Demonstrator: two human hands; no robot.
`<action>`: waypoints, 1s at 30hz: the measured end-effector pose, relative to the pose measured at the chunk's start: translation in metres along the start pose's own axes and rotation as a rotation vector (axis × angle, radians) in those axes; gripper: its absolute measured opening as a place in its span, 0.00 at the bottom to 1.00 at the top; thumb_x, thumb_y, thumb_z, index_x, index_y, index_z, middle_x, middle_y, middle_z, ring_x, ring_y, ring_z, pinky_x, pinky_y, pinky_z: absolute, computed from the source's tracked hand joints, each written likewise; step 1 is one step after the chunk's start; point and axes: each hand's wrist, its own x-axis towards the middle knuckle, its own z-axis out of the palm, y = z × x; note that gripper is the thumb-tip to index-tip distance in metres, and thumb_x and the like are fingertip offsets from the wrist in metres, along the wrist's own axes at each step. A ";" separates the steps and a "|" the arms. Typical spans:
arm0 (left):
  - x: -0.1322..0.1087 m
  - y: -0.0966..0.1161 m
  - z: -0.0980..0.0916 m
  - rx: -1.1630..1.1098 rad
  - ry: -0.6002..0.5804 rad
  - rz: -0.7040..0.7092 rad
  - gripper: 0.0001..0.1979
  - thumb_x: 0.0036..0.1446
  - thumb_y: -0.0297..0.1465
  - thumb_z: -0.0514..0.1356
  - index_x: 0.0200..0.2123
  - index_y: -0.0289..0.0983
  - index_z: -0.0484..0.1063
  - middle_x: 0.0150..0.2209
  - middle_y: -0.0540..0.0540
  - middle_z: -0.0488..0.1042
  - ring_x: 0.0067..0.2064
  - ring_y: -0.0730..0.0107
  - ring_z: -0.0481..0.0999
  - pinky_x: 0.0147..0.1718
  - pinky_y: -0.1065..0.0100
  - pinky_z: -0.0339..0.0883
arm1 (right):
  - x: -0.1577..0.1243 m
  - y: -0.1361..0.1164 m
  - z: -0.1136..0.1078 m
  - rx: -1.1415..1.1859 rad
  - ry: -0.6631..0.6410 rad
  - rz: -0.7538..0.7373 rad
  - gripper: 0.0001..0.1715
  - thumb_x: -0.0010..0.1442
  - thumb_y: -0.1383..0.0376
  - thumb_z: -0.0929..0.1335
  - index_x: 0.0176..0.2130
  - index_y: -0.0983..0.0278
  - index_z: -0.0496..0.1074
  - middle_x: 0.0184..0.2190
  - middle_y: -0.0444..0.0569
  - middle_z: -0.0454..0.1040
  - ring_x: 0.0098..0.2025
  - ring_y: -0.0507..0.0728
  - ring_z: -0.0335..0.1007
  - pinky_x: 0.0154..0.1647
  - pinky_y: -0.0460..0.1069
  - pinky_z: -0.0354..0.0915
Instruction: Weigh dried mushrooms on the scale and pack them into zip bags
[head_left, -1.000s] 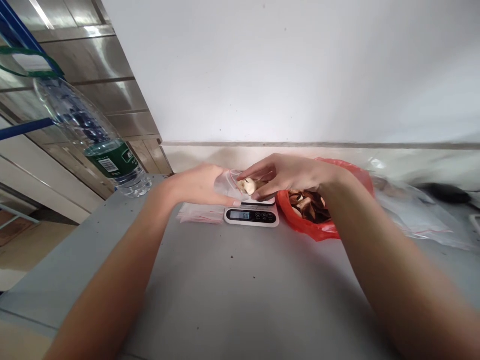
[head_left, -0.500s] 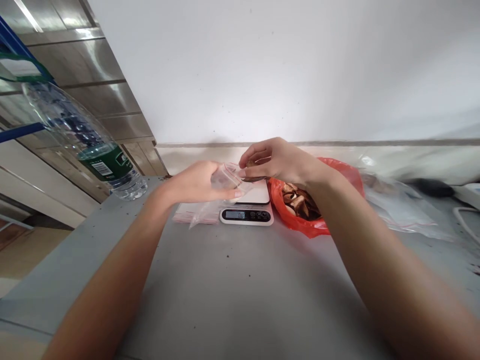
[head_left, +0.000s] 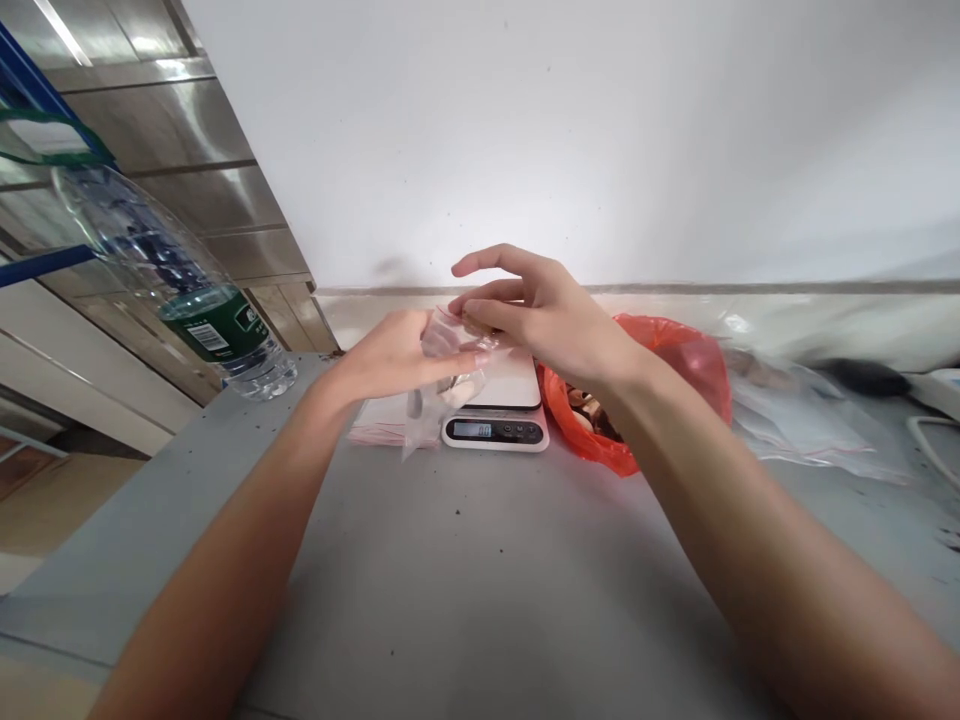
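My left hand [head_left: 394, 355] grips a small clear zip bag [head_left: 435, 385] with pale pieces in its bottom, held just above the left side of a white digital scale [head_left: 499, 412]. My right hand [head_left: 529, 310] pinches the top edge of the same bag with thumb and fingers, its forefinger stretched out above. Behind my right wrist lies an open red plastic bag [head_left: 675, 365] with brown dried slices [head_left: 592, 415] in it.
A stack of flat zip bags with red strips [head_left: 375, 425] lies left of the scale. A large clear water bottle [head_left: 172, 285] leans at the table's left corner. More clear bags [head_left: 802, 420] and a white cable [head_left: 930, 445] lie at the right on the grey table [head_left: 487, 580].
My right hand dropped its pieces into the clear bag, lifted and now pinches the bag's top edge. Both hands have risen a little above the scale.
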 end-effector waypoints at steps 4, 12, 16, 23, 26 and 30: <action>0.002 -0.002 0.001 -0.010 0.001 0.041 0.20 0.58 0.52 0.67 0.38 0.41 0.78 0.28 0.49 0.76 0.34 0.59 0.78 0.33 0.63 0.69 | -0.001 -0.001 -0.004 -0.033 -0.033 -0.019 0.27 0.61 0.67 0.70 0.59 0.56 0.71 0.51 0.53 0.78 0.52 0.62 0.76 0.49 0.58 0.73; 0.001 -0.012 -0.007 -0.107 0.024 0.034 0.22 0.55 0.52 0.69 0.42 0.40 0.80 0.32 0.48 0.81 0.38 0.56 0.81 0.38 0.61 0.72 | 0.001 0.005 -0.018 -0.190 0.089 -0.221 0.15 0.66 0.58 0.69 0.49 0.59 0.79 0.54 0.51 0.76 0.61 0.64 0.72 0.56 0.57 0.72; -0.001 -0.009 -0.013 -0.347 0.069 0.118 0.23 0.52 0.51 0.71 0.42 0.40 0.82 0.42 0.44 0.84 0.48 0.51 0.83 0.46 0.59 0.75 | -0.006 0.006 -0.033 -0.206 -0.041 -0.266 0.15 0.61 0.51 0.75 0.43 0.57 0.81 0.55 0.50 0.78 0.63 0.65 0.70 0.63 0.59 0.68; -0.004 0.009 -0.002 -0.641 -0.132 0.112 0.30 0.52 0.59 0.64 0.46 0.42 0.83 0.43 0.41 0.85 0.56 0.39 0.81 0.48 0.50 0.76 | -0.024 -0.009 -0.038 -0.171 -0.023 -0.270 0.08 0.57 0.59 0.76 0.32 0.56 0.75 0.56 0.51 0.77 0.68 0.67 0.65 0.62 0.62 0.71; -0.006 0.015 0.002 -0.558 -0.152 0.100 0.33 0.53 0.62 0.63 0.49 0.43 0.82 0.46 0.40 0.84 0.58 0.40 0.79 0.49 0.51 0.76 | -0.030 -0.018 -0.040 -0.276 0.074 -0.253 0.11 0.56 0.60 0.76 0.29 0.57 0.72 0.61 0.52 0.73 0.68 0.70 0.64 0.60 0.62 0.71; -0.007 0.017 0.004 -0.460 -0.096 0.192 0.27 0.57 0.54 0.67 0.51 0.40 0.82 0.52 0.40 0.83 0.56 0.48 0.81 0.50 0.56 0.76 | -0.036 -0.023 -0.051 -0.359 0.101 -0.170 0.18 0.53 0.56 0.78 0.27 0.59 0.68 0.55 0.53 0.76 0.48 0.65 0.76 0.46 0.58 0.73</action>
